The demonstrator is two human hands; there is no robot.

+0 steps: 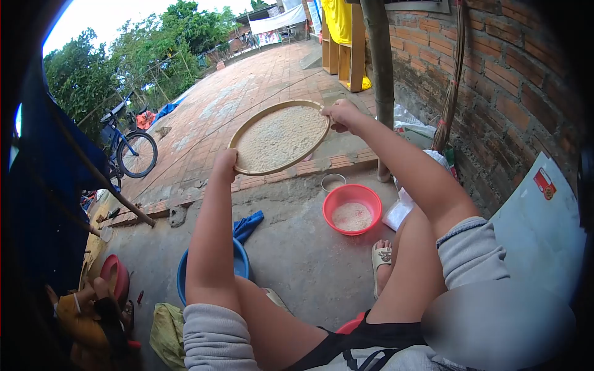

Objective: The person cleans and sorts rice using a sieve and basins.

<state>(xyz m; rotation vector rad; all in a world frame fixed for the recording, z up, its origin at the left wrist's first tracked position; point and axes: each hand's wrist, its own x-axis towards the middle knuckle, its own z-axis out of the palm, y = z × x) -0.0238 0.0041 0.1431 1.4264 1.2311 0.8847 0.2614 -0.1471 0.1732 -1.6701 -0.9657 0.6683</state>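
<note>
A round woven tray (281, 137) with a light rim, spread with pale grains, is held up in front of me, tilted. My left hand (226, 162) grips its rim at the lower left. At the upper right of the rim, my right hand (342, 116) is closed on the edge. Below the tray, a red basin (352, 209) on the ground holds some pale grains. A small metal bowl (333, 182) stands just behind that basin.
A blue basin (241, 263) and blue cloth (249, 225) lie beside my left arm. Another person (86, 315) crouches lower left near a red basin (115, 276). A pole (378, 74) and brick wall (495, 74) rise at right; a bicycle (133, 151) stands left.
</note>
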